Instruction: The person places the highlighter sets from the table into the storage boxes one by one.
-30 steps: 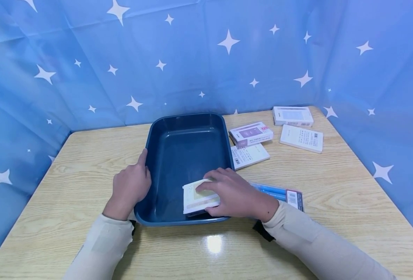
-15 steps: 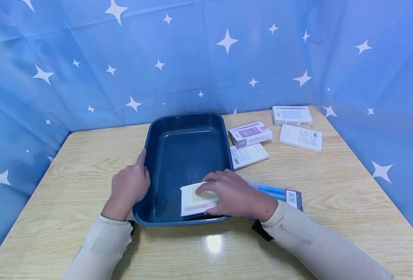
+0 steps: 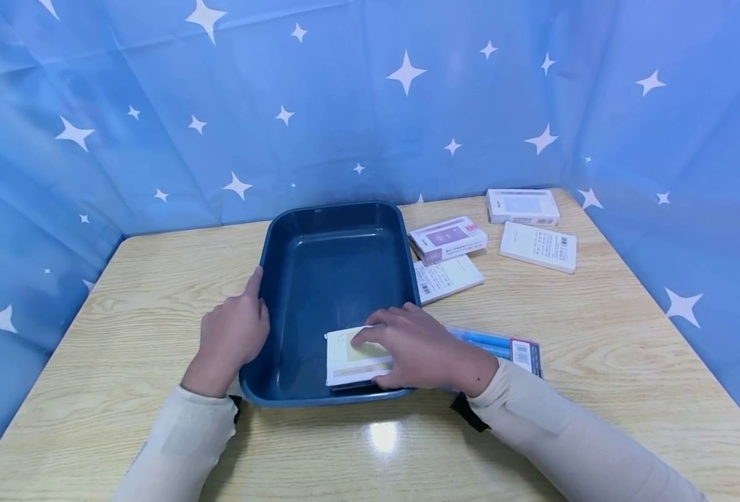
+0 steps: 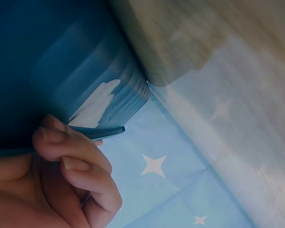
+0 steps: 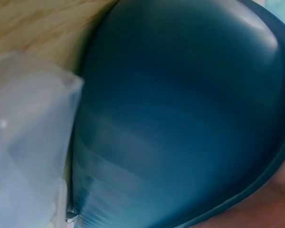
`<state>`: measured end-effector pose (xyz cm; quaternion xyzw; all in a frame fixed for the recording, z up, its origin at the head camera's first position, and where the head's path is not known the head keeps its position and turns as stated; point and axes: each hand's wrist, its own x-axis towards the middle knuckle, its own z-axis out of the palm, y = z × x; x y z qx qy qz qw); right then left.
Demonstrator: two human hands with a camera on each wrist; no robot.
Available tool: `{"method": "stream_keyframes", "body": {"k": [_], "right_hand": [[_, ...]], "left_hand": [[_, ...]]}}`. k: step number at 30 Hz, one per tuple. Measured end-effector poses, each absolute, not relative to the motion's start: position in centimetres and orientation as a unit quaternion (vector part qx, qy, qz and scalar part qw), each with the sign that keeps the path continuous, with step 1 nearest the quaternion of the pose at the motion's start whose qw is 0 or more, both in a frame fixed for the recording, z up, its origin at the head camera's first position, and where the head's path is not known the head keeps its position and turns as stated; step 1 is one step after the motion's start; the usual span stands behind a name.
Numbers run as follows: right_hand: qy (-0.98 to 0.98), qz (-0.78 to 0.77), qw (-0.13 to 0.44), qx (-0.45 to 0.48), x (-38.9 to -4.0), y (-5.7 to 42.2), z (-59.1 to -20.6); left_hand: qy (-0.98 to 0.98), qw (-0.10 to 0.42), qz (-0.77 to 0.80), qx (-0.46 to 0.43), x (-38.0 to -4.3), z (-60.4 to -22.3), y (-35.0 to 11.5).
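1. Nearest, a pale L sleeve (image 3: 182, 436) and R sleeve (image 3: 564, 425) are seen over the desk (image 3: 633, 348).
2. A white yellow-panel box (image 3: 351, 366) is pinched in the R grip (image 3: 414, 348), w/ fingers bent over its top & thumb at its nr edge. The box is held within the nr-R part of the blue tray (image 3: 338, 279); whether the tray floor is touched can't be told.
3. Tray's L rim is clasped by the L grip (image 3: 235, 331), w/ index laid along the rim & other fingers curled below (L wrist view).
4. A pen pack (image 3: 498, 346) is placed R of tray, partly hidden by the R arm.
5. Just beside tray's R side, a flat white box (image 3: 450, 277) is partly covered, in view, by a purple-label box (image 3: 451, 239).
6. Nr desk's far-R cnr, a thin white box (image 3: 538, 247) & a windowed box (image 3: 522, 207) are set close together.
7. Farthest, a blue starred curtain (image 3: 345, 104) is hung.
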<state>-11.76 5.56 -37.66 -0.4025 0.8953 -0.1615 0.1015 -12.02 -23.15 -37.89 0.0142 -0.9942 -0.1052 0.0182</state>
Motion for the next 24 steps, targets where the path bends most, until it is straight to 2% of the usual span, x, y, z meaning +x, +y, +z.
{"method": "stream_keyframes", "body": {"k": [24], "right_hand": [[0.893, -0.146, 0.096, -0.414, -11.64, 5.46, -37.73]], "left_hand": [[-0.994, 0.023, -0.109, 0.012, -11.99, -37.96, -23.27]]}}
